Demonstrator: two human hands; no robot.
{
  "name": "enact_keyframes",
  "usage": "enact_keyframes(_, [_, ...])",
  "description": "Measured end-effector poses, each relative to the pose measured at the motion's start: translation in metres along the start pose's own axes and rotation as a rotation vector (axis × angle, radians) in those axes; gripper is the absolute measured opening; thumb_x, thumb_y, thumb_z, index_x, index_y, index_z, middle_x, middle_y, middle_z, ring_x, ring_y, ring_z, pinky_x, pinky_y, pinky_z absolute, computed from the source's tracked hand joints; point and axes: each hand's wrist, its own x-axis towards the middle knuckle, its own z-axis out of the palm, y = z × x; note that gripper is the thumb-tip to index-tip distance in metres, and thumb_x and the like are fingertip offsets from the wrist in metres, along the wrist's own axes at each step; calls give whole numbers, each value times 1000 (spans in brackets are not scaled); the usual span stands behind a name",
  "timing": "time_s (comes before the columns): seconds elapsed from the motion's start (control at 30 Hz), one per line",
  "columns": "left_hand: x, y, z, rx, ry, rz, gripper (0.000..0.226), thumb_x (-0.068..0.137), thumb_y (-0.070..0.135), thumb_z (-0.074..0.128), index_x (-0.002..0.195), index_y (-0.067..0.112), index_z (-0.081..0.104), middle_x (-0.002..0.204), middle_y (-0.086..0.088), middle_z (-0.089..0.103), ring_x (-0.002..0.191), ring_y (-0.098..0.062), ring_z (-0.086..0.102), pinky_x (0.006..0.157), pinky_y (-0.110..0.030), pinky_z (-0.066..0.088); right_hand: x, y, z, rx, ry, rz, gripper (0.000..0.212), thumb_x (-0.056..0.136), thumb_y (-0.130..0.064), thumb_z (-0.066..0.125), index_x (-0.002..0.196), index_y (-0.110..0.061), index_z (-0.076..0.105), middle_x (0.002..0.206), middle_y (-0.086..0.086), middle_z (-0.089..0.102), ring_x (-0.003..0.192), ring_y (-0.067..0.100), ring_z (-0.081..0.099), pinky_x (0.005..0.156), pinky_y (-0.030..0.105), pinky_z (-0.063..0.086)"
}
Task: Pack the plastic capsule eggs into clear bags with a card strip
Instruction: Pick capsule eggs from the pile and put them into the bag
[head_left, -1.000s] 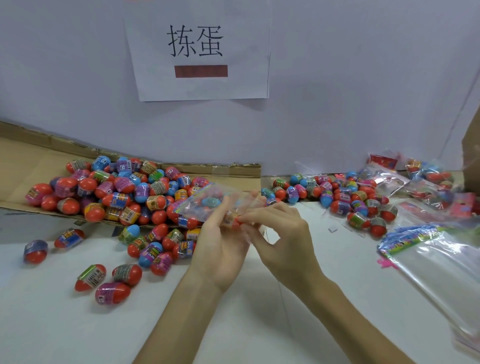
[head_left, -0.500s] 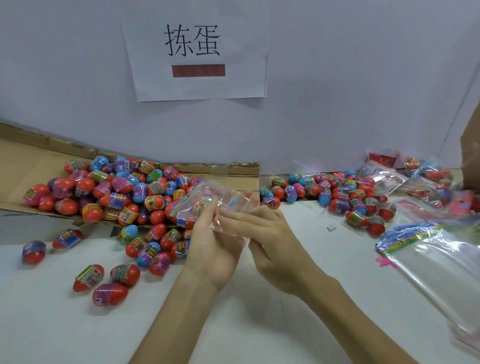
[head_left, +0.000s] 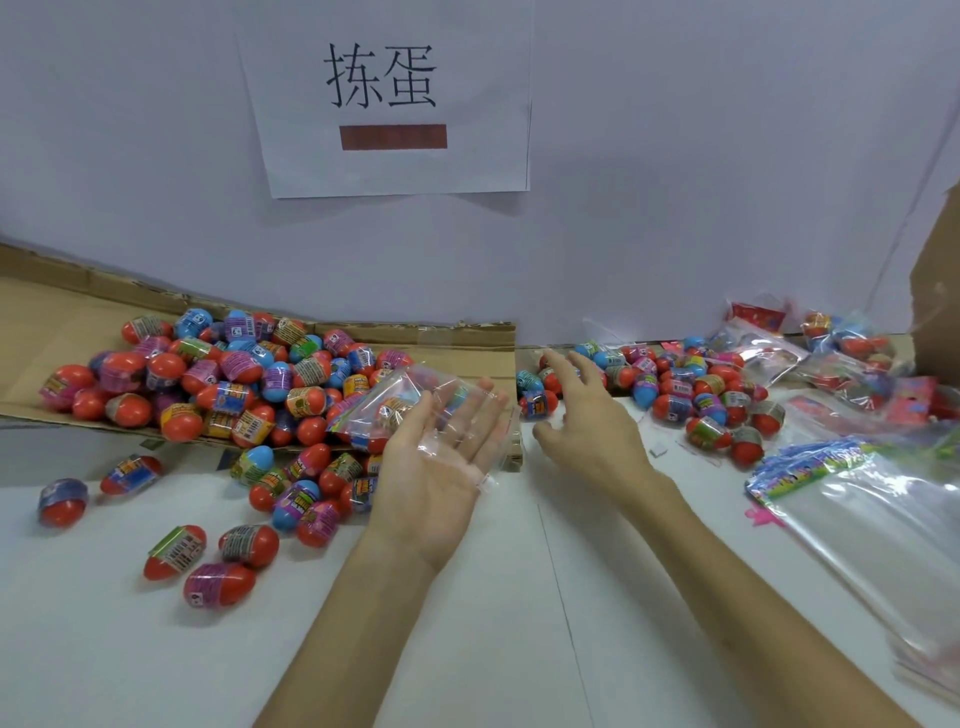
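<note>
Both hands pinched the small clear plastic bag (head_left: 396, 401) moments ago; now it lies on your flat left hand (head_left: 441, 470) at the right end of the brown cardboard sheet (head_left: 470, 344), your empty right hand (head_left: 589, 418) spread toward more plastic capsule eggs (head_left: 675, 405) beyond.

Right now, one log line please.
left hand: palm up, clear bag on it | right hand: open, empty, near right egg pile

Left hand (head_left: 434, 475) bears clear bag (head_left: 397, 402), perhaps empty.
</note>
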Motion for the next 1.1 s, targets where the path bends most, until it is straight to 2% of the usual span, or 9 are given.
enact_keyframes(0.13, [-1,0,0,-1,14,-9,27,106,31,55,122,10,63,126,-20,72,115,-38,71,99,-49,54,40,2,4,-190,-74,-47,74,92,-48,52,158,-34,23,166,1,23,134,28,49,84,39,49])
enact_keyframes(0.27, [-1,1,-1,12,26,-3,29,105,31,56,125,11,62,126,-19,72,114,-37,72,95,-47,56,46,1,10,-189,-122,-126,45,102,-39,48,145,-25,47,151,0,42,118,22,57,81,32,52])
enact_keyframes(0.43, [-2,1,0,10,17,-8,31,106,31,54,128,11,61,126,-19,72,112,-38,73,93,-47,58,13,2,8,-94,-48,-163,23,100,-30,53,122,-24,54,123,-2,56,91,16,54,67,25,43])
enact_keyframes(0.53, [-3,1,2,14,23,-4,31,105,31,55,128,11,61,126,-19,72,112,-37,73,99,-49,55,-7,5,-1,-36,-80,-123,22,98,-26,59,119,-23,56,125,-3,55,96,15,55,73,21,45])
enact_keyframes(0.63, [-3,1,3,9,31,1,32,104,31,56,127,11,61,127,-20,72,114,-37,72,105,-50,53,-23,4,-14,236,23,-39,23,94,-13,66,116,-21,64,119,-5,62,102,14,60,89,25,52])
enact_keyframes(0.73, [-2,2,3,-5,46,-4,32,104,33,55,127,12,61,128,-20,71,117,-37,70,107,-49,51,-40,-1,-28,629,188,22,29,88,-7,74,109,-24,65,101,-14,69,85,7,65,73,29,61])
enact_keyframes(0.83, [-2,2,4,9,47,6,45,95,37,62,133,12,59,130,-20,70,119,-38,69,110,-50,49,-56,-10,-41,887,135,-65,26,87,-10,78,103,-27,66,98,-11,72,72,5,65,61,21,55])
enact_keyframes(0.97, [-4,4,4,74,16,57,67,78,40,66,138,13,55,129,-19,71,118,-36,70,110,-50,48,-66,-24,-45,846,42,-206,24,87,-11,78,104,-27,70,100,-8,72,72,19,65,63,34,60])
enact_keyframes(1.1, [-2,1,2,139,40,40,48,98,43,56,139,17,58,129,-14,72,116,-29,72,93,-43,58,-71,-29,-36,709,21,-283,26,86,-18,80,107,-32,74,100,-14,68,57,11,50,57,27,48])
